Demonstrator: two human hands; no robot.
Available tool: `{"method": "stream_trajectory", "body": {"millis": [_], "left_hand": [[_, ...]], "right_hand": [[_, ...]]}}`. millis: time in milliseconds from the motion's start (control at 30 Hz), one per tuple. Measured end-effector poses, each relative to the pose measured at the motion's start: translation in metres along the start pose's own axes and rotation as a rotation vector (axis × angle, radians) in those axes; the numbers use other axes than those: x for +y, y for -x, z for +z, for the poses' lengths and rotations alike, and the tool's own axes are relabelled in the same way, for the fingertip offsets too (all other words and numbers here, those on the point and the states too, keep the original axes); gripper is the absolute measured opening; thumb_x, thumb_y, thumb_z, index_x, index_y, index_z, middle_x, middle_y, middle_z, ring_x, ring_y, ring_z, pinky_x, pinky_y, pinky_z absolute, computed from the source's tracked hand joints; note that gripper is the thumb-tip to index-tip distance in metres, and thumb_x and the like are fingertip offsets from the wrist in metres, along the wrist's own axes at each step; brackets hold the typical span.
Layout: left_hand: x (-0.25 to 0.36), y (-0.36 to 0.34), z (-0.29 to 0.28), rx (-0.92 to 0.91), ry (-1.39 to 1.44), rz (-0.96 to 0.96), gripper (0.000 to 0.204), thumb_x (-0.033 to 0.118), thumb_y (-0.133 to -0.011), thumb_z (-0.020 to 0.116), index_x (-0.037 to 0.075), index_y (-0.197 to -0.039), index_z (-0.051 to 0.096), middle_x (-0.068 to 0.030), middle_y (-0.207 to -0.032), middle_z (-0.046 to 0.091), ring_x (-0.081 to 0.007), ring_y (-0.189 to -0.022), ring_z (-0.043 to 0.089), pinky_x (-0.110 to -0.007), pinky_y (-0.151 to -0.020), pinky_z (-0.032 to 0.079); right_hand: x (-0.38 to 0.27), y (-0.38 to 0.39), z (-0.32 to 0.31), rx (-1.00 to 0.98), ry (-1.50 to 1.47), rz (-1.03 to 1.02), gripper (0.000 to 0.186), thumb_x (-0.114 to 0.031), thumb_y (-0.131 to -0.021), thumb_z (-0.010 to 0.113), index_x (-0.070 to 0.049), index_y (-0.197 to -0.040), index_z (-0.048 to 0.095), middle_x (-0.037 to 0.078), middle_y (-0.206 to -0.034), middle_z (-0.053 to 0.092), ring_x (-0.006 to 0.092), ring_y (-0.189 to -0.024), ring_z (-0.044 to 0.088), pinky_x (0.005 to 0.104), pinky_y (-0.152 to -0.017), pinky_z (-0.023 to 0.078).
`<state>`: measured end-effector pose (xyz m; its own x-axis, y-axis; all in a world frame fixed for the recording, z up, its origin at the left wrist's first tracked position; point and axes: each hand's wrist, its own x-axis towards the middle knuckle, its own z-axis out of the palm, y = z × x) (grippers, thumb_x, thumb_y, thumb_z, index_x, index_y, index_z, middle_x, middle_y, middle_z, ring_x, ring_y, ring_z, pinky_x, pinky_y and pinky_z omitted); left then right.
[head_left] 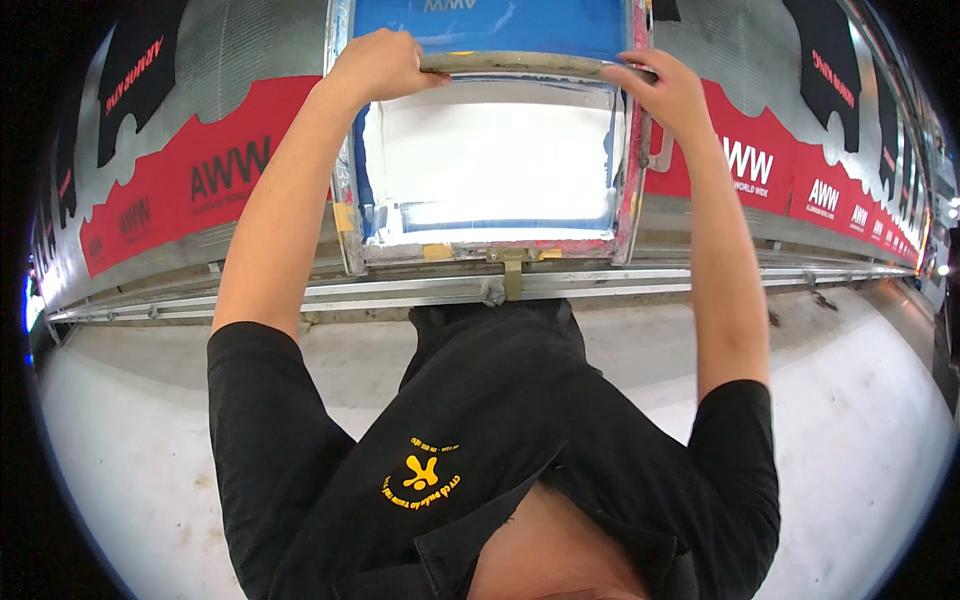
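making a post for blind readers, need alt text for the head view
A left hand and a right hand grip a bar across a frame, with a white area on the near side and a blue area beyond. Red cloth and black cloth lie to both sides.

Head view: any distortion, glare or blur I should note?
Head view: black fisheye corners, and the red pieces bend down toward both sides; head view: the white area inside the frame is so bright that little texture shows; head view: the right hand looks slightly soft.
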<state>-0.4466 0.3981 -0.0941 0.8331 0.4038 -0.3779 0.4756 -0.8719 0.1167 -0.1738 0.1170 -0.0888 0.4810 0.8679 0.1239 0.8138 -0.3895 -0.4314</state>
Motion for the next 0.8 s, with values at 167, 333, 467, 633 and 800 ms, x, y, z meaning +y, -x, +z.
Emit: {"method": "stream_trajectory", "body": {"millis": [167, 333, 467, 633, 800], "left_hand": [[0.001, 0.002, 0.016, 0.113, 0.0, 0.029, 0.064, 0.071, -0.08, 0.072, 0.008, -0.09, 0.083, -0.0129, -0.074, 0.075, -0.0315, -0.072, 0.075, -0.044, -0.07, 0.061], [0.042, 0.072, 0.047, 0.118, 0.05, -0.015, 0.064, 0.072, -0.079, 0.073, 0.01, -0.095, 0.082, -0.0118, -0.084, 0.078, -0.033, -0.08, 0.075, -0.046, -0.074, 0.061], [0.095, 0.163, 0.062, -0.056, 0.152, -0.115, 0.058, 0.067, -0.078, 0.075, 0.012, -0.095, 0.08, -0.0137, -0.092, 0.077, -0.0338, -0.089, 0.075, -0.05, -0.08, 0.059], [0.131, 0.24, 0.096, 0.163, 0.199, -0.089, 0.055, 0.029, -0.071, 0.085, 0.009, -0.12, 0.068, -0.0114, -0.113, 0.071, -0.0332, -0.11, 0.069, -0.045, -0.088, 0.058], [0.15, 0.289, 0.129, 0.232, 0.209, -0.063, 0.067, 0.017, -0.069, 0.084, 0.01, -0.131, 0.06, -0.01, -0.127, 0.067, -0.0328, -0.121, 0.064, -0.046, -0.09, 0.058]], "right_hand": [[-0.038, -0.026, 0.02, -0.336, 0.456, 0.061, 0.06, -0.066, -0.083, 0.075, -0.014, -0.112, 0.081, 0.01, -0.098, 0.079, 0.0314, -0.093, 0.076, 0.0452, -0.082, 0.059], [-0.034, 0.063, 0.024, -0.256, 0.352, 0.024, 0.047, -0.059, -0.08, 0.081, -0.021, -0.109, 0.082, 0.006, -0.097, 0.079, 0.0289, -0.09, 0.076, 0.0449, -0.077, 0.06], [-0.048, 0.17, 0.017, -0.158, 0.283, -0.031, 0.027, -0.031, -0.074, 0.087, -0.019, -0.097, 0.081, 0.002, -0.096, 0.077, 0.0255, -0.092, 0.073, 0.0401, -0.081, 0.059], [-0.068, 0.238, -0.002, -0.083, 0.16, -0.118, 0.04, -0.007, -0.067, 0.08, -0.014, -0.106, 0.072, 0.002, -0.105, 0.071, 0.0259, -0.101, 0.068, 0.038, -0.088, 0.055], [-0.077, 0.286, -0.009, -0.183, 0.116, -0.142, 0.049, -0.006, -0.066, 0.079, -0.011, -0.114, 0.069, 0.005, -0.113, 0.069, 0.0283, -0.107, 0.065, 0.0391, -0.091, 0.053]]}}
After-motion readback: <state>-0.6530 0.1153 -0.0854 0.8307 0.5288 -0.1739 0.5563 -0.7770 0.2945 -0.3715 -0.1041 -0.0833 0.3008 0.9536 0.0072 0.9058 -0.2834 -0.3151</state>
